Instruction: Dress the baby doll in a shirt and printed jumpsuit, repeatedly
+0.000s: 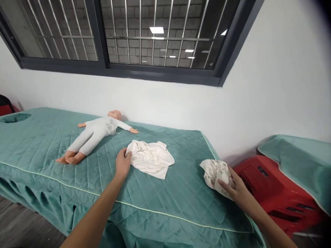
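Note:
My left hand point(123, 164) pinches the left edge of a crumpled white cloth garment point(152, 156), which lies loosely spread on the green quilted bed cover point(181, 196). Near the bed's right end, my right hand point(238, 187) grips a bunched-up off-white cloth point(216, 174) with small dark marks on it. Its fingers and thumb close on the cloth's right side. To the left of both cloths, a baby doll point(97, 132) in a white suit lies on its back with arms spread. Its head points to the wall and its bare feet towards the front left.
A red plastic stool or chair point(274, 186) stands right of the bed, partly under a green cloth point(302, 158). A white wall point(168, 106) with a dark-framed, barred window point(160, 70) rises behind. The cover has a face hole point(15, 117) at far left.

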The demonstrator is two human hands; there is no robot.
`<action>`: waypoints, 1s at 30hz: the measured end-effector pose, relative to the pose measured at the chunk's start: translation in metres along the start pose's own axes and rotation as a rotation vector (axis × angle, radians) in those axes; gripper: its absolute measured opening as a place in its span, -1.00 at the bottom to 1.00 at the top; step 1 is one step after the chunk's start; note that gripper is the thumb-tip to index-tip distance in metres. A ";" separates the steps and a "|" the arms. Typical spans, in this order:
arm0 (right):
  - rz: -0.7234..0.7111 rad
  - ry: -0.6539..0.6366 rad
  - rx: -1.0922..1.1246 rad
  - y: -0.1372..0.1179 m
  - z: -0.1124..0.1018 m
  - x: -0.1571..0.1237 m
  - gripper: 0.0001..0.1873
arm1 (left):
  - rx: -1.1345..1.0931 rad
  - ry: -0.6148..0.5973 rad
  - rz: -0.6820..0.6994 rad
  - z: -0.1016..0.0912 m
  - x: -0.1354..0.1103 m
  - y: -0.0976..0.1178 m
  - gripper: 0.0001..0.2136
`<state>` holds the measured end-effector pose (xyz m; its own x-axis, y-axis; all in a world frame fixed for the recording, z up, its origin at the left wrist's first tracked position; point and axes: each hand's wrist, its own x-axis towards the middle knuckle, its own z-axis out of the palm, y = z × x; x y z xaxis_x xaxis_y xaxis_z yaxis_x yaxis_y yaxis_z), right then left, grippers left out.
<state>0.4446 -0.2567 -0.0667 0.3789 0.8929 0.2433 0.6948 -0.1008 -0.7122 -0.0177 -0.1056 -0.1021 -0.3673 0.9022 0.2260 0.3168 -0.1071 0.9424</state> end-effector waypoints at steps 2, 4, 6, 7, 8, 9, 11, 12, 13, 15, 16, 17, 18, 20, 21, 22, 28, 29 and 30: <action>0.097 -0.081 0.041 0.010 -0.016 0.003 -0.05 | -0.011 0.029 -0.026 -0.002 -0.004 -0.004 -0.66; 0.150 -0.085 0.029 0.013 -0.030 0.005 0.00 | -0.032 0.032 -0.048 -0.002 -0.007 -0.006 -0.68; 0.098 -0.011 -0.041 0.001 -0.035 0.004 -0.02 | -0.060 0.026 -0.066 0.000 -0.008 -0.005 -0.70; 0.037 0.033 -0.084 -0.011 -0.032 0.003 -0.06 | -0.076 0.021 -0.072 0.003 -0.006 -0.002 -0.71; -0.060 0.067 -0.115 -0.027 -0.026 0.002 -0.14 | -0.096 0.012 -0.075 0.006 -0.005 0.004 -0.72; -0.168 0.076 -0.141 -0.046 -0.017 0.000 -0.22 | -0.118 -0.003 -0.071 0.009 -0.002 0.011 -0.73; -0.345 0.039 -0.146 -0.091 0.008 -0.001 -0.33 | -0.167 -0.050 -0.044 0.013 0.003 0.036 -0.73; -0.420 -0.010 -0.147 -0.115 0.022 0.001 -0.35 | -0.188 -0.085 -0.011 0.014 0.005 0.052 -0.72; -0.484 -0.054 -0.126 -0.140 0.035 0.005 -0.37 | -0.205 -0.127 0.032 0.013 0.006 0.071 -0.72; -0.605 -0.149 -0.101 -0.190 0.055 0.019 -0.39 | -0.230 -0.287 0.228 0.007 0.007 0.113 -0.72; -0.687 -0.171 -0.085 -0.214 0.062 0.028 -0.39 | -0.215 -0.386 0.352 0.002 0.006 0.136 -0.71; -0.772 -0.193 -0.054 -0.237 0.067 0.039 -0.39 | -0.198 -0.464 0.451 -0.004 0.005 0.158 -0.71; -0.839 -0.215 -0.018 -0.258 0.069 0.050 -0.41 | -0.173 -0.523 0.536 -0.010 0.004 0.178 -0.72; -0.908 -0.340 0.005 -0.293 0.070 0.069 -0.52 | -0.123 -0.601 0.675 -0.021 0.003 0.212 -0.74; -0.922 -0.395 -0.014 -0.307 0.069 0.076 -0.59 | -0.082 -0.611 0.736 -0.027 0.003 0.224 -0.75; -0.932 -0.425 -0.054 -0.316 0.068 0.082 -0.65 | -0.017 -0.604 0.790 -0.032 0.004 0.233 -0.75; -0.948 -0.370 -0.301 -0.313 0.052 0.092 -0.68 | 0.718 -0.207 0.905 -0.059 0.016 0.226 -0.74; -0.921 -0.359 -0.311 -0.306 0.048 0.093 -0.67 | 0.787 -0.137 0.890 -0.062 0.019 0.218 -0.72; -0.886 -0.342 -0.314 -0.299 0.044 0.093 -0.66 | 0.818 -0.077 0.870 -0.065 0.021 0.208 -0.70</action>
<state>0.2451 -0.1248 0.1404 -0.5162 0.7750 0.3646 0.7901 0.5952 -0.1467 -0.0165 -0.1358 0.1146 0.2909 0.6842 0.6687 0.9057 -0.4222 0.0380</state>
